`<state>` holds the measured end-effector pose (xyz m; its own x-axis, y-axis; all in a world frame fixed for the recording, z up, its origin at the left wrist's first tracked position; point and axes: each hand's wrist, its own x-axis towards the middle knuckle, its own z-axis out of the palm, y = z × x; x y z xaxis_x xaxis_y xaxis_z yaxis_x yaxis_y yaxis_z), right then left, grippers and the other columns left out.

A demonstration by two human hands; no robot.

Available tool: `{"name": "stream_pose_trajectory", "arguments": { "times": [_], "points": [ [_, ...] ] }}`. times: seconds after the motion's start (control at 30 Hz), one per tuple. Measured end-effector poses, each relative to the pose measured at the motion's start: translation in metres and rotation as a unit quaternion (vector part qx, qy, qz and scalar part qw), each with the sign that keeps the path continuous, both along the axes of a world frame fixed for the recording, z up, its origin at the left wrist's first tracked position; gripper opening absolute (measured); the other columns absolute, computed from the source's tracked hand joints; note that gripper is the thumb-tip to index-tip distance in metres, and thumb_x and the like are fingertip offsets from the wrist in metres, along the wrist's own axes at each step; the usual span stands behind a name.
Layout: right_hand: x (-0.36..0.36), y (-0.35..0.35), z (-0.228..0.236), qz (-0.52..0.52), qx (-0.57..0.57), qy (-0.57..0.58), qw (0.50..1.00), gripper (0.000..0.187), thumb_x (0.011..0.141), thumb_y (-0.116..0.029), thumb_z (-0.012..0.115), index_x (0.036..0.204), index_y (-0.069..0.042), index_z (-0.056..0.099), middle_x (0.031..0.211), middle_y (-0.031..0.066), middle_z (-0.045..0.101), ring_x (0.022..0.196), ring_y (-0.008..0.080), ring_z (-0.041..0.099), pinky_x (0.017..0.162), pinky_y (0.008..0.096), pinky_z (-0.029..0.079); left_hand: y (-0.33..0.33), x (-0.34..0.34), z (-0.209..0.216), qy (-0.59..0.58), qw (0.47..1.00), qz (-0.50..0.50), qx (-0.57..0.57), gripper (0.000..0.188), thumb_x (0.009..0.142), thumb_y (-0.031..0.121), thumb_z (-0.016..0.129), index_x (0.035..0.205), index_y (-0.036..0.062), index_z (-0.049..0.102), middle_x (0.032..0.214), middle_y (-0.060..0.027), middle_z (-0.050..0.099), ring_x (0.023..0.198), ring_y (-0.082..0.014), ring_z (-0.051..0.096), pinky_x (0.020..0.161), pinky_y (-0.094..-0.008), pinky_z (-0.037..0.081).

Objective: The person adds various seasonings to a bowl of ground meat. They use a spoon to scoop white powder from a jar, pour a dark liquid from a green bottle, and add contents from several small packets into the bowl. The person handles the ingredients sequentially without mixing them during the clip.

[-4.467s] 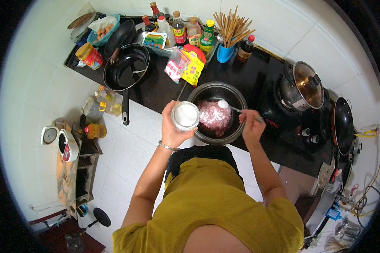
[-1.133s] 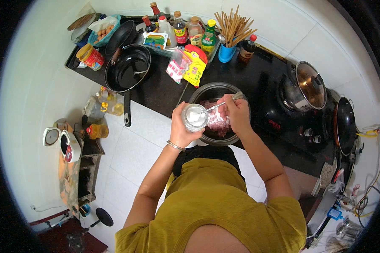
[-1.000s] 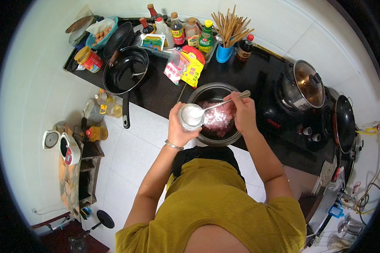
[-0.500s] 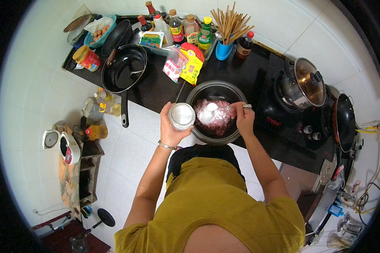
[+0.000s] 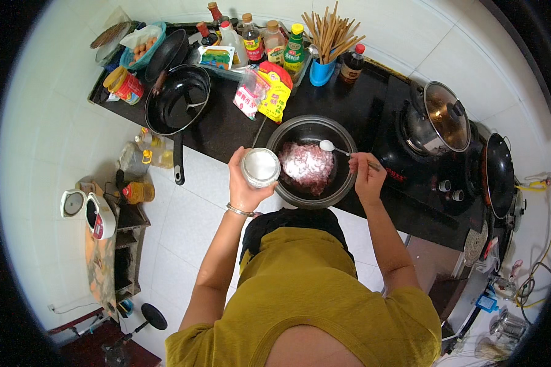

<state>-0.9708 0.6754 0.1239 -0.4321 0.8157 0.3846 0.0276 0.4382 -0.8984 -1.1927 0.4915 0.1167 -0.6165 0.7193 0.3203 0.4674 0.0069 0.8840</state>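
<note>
My left hand [image 5: 245, 183] is wrapped round a glass jar [image 5: 261, 167] of white powder, held at the left rim of a dark round bowl [image 5: 281, 194]. In the bowl lies a heap of minced meat [image 5: 312, 177], with white powder [image 5: 303, 160] spread over its top. My right hand [image 5: 368, 176], at the bowl's right rim, grips the handle of a small spoon [image 5: 328, 145]. The spoon's head is over the far right part of the bowl and looks white; whether powder is in it I cannot tell.
Behind the bowl are a yellow-and-red packet [image 5: 276, 92], several sauce bottles [image 5: 253, 40] and a blue cup of chopsticks [image 5: 322, 72]. A black frying pan [image 5: 176, 101] sits to the left, its handle past the counter edge. A lidded pot [image 5: 441, 119] stands on the stove at right.
My right hand has moved right, drawing the spoon from above the meat toward the bowl's right side. The white heap seen in the spoon is gone from there; powder now lies spread on the meat.
</note>
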Motion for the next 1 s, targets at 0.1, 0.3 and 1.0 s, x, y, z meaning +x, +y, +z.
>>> {"name": "stream_pose_trajectory", "arguments": {
  "times": [0.1,0.3,1.0],
  "points": [
    [-0.002,-0.001,0.013,-0.03,-0.115,0.058,0.991,0.024,0.096,-0.017,0.046,0.09,0.002,0.061,0.07,0.0067,0.062,0.06,0.0103,0.057,0.052,0.0228,0.046,0.0,0.001,0.0,-0.007,1.0,-0.006,0.006,0.103,0.05,0.017,0.084,0.132,0.0018,0.023,0.123,-0.0182,0.043,0.114,-0.0281,0.048,0.098,-0.0376,0.039],
    [-0.002,-0.002,0.02,0.021,-0.036,0.065,0.997,0.014,0.091,-0.012,0.053,0.089,0.0,0.06,0.074,0.0086,0.062,0.063,0.0177,0.059,0.056,0.0288,0.048,-0.001,0.004,0.001,-0.001,1.0,-0.01,0.011,0.106,0.051,0.026,0.086,0.133,0.0038,0.023,0.126,-0.0181,0.042,0.115,-0.0284,0.047,0.099,-0.0395,0.039],
    [-0.017,-0.01,0.055,0.074,-0.211,0.172,0.959,0.028,0.097,-0.02,0.044,0.087,0.002,0.06,0.064,0.0067,0.058,0.053,0.0101,0.052,0.049,0.0237,0.042,-0.003,0.024,0.015,0.028,1.0,0.014,0.007,0.106,0.05,0.026,0.086,0.133,0.0051,0.023,0.126,-0.0179,0.042,0.115,-0.0291,0.047,0.099,-0.0402,0.039]
  ]
}}
